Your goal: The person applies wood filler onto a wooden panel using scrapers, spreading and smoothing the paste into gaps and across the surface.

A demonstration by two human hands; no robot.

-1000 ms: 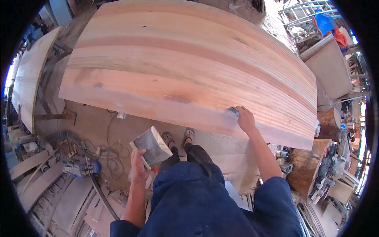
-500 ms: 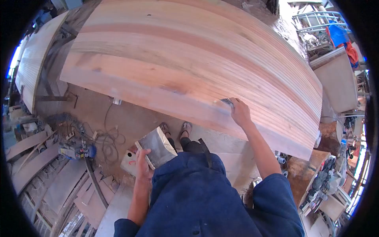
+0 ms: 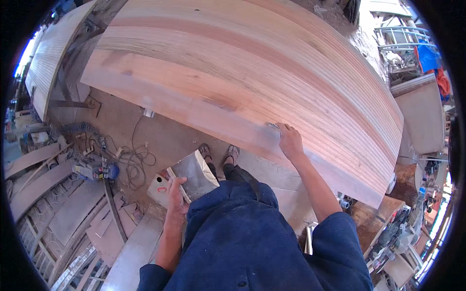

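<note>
A large wooden panel (image 3: 204,72) with lengthwise grain and a grooved right part stretches out in front of me. My right hand (image 3: 290,141) is closed round a small flat scraper (image 3: 273,126), whose blade lies at the panel's surface near the front edge. The scraper's handle is mostly hidden by my fingers. At my waist my left hand (image 3: 177,194) grips a grey flat board (image 3: 195,172) by a pale strip along its side. The board's far edge is light and ragged.
A second panel (image 3: 56,58) stands at the left. Coiled cable (image 3: 138,160), a blue machine (image 3: 99,169) and wood offcuts (image 3: 73,213) lie on the left floor. A brown workbench (image 3: 374,213) with tools is at the right. My feet stand below the panel's edge.
My right hand and the scraper have shifted slightly left along the panel. The left hand still holds the grey board. The whole view has turned slightly.
</note>
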